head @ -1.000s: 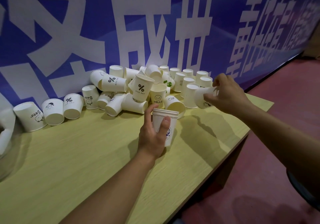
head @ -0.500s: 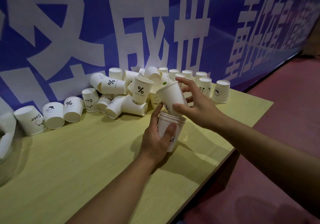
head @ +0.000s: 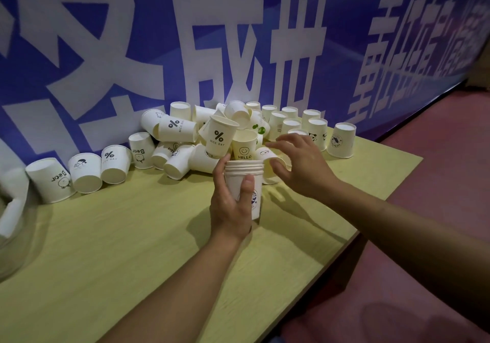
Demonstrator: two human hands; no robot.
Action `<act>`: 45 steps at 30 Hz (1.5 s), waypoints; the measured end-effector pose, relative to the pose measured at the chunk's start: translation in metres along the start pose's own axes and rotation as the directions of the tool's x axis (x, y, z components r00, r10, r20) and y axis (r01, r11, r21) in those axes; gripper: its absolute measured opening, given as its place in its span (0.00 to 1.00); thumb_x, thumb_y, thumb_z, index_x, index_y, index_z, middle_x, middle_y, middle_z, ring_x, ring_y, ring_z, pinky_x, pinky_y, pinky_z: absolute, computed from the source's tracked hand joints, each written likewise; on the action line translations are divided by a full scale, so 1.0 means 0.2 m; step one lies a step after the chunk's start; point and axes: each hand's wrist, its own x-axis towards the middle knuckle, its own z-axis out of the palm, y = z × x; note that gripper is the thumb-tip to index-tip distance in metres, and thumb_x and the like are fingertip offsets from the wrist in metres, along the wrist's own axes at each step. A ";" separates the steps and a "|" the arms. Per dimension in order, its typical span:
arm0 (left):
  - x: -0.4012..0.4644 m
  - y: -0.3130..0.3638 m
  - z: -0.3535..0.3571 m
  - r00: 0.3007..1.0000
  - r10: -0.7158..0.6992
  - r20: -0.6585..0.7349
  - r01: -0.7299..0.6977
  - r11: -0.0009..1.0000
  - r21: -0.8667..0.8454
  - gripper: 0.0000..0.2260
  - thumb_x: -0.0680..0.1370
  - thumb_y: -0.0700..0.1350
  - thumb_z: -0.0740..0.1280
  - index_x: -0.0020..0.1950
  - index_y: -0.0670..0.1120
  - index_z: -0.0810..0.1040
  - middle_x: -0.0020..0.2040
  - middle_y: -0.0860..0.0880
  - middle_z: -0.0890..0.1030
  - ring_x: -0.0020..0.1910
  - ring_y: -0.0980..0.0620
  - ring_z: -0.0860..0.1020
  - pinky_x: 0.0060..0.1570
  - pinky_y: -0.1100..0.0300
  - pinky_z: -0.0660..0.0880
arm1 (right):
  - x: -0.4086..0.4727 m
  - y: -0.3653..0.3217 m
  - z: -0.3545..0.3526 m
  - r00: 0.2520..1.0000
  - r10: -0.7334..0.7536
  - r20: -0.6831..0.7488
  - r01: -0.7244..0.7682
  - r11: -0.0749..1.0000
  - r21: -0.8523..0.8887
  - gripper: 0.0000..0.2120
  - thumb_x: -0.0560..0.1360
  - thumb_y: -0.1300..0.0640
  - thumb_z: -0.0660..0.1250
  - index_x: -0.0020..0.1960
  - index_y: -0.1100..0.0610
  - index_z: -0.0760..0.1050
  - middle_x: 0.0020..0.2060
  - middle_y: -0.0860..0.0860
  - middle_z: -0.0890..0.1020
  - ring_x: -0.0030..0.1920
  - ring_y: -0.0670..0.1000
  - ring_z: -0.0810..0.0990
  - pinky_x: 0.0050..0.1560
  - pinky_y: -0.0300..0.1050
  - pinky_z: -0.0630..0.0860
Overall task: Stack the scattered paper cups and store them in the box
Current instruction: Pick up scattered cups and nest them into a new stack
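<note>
Here the left hand [head: 233, 205] is gripping an upright stack of nested cups [head: 245, 181], thumb curled across its front, the stack's base hidden behind the hand. The right hand [head: 302, 165] is hovering just beside the stack's rims, fingers spread and holding nothing. Behind both, the scattered cups [head: 183, 141] are lying in a heap on the yellow-green worktop [head: 106, 236], against a blue banner [head: 106, 38].

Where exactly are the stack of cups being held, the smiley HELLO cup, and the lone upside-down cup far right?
stack of cups [head: 256, 202], head view, side wall beside the thumb.
HELLO cup [head: 244, 148], head view, on its printed front.
upside-down cup [head: 341, 141], head view, middle of its side wall.
</note>
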 end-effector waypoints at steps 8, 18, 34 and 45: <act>0.01 -0.01 0.00 0.999 -0.041 0.017 0.042 0.999 -0.032 0.27 0.71 0.70 0.60 0.69 0.68 0.62 0.65 0.53 0.78 0.55 0.51 0.81 0.55 0.48 0.79 | 0.11 0.08 0.16 0.909 0.194 0.369 -0.126 0.971 -0.201 0.31 0.77 0.38 0.63 0.76 0.42 0.55 0.72 0.52 0.69 0.70 0.58 0.69 0.68 0.62 0.66; 0.02 -0.01 -0.01 0.999 -0.047 0.010 0.047 0.998 -0.043 0.26 0.70 0.71 0.59 0.68 0.70 0.61 0.62 0.53 0.79 0.51 0.51 0.82 0.50 0.45 0.80 | 0.14 0.03 0.14 0.931 0.266 0.250 -0.277 0.961 0.006 0.25 0.76 0.33 0.62 0.63 0.49 0.69 0.65 0.52 0.75 0.52 0.49 0.75 0.49 0.49 0.79; 0.00 0.01 -0.01 0.982 0.016 0.189 0.007 0.992 -0.124 0.23 0.71 0.67 0.63 0.65 0.68 0.65 0.52 0.72 0.79 0.47 0.62 0.81 0.48 0.53 0.80 | 0.16 -0.03 -0.09 0.924 0.329 0.192 -0.376 0.705 0.602 0.50 0.71 0.64 0.75 0.79 0.43 0.46 0.70 0.56 0.69 0.54 0.51 0.77 0.33 0.35 0.78; -0.01 0.01 -0.01 0.939 0.029 0.342 0.001 0.996 -0.086 0.28 0.72 0.67 0.63 0.70 0.75 0.59 0.56 0.70 0.80 0.53 0.63 0.81 0.51 0.62 0.79 | 0.06 -0.14 -0.07 0.982 0.184 0.033 -0.146 0.643 0.752 0.18 0.73 0.55 0.74 0.54 0.48 0.66 0.57 0.52 0.73 0.54 0.56 0.79 0.43 0.44 0.81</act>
